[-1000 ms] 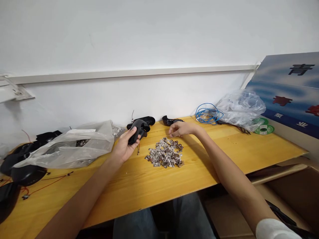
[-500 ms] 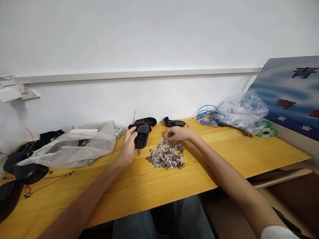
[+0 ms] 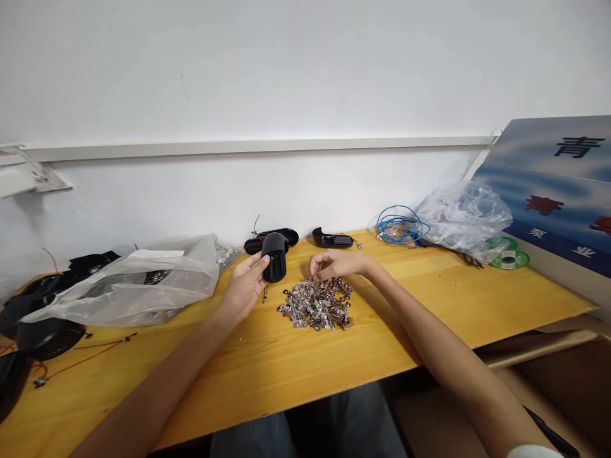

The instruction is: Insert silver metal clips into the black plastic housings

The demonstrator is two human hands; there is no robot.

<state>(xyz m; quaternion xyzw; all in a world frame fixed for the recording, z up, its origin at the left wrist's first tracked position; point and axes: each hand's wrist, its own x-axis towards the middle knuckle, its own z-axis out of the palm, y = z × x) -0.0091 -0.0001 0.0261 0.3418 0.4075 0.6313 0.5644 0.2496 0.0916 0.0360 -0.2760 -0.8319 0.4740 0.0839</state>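
Matt black plastic housing [image 3: 275,257], shiny metal pieces [image 3: 317,305], smooth varnished wood tabletop [image 3: 238,381]

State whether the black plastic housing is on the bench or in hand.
In hand: the left hand holds the black housing upright above the bench.

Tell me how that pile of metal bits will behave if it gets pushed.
The pile of small metal parts will probably slide and spread easily, since the pieces lie loose on the wooden tabletop. They look stiff rather than floppy. Their uneven shapes may catch on each other, so some could drag along together.
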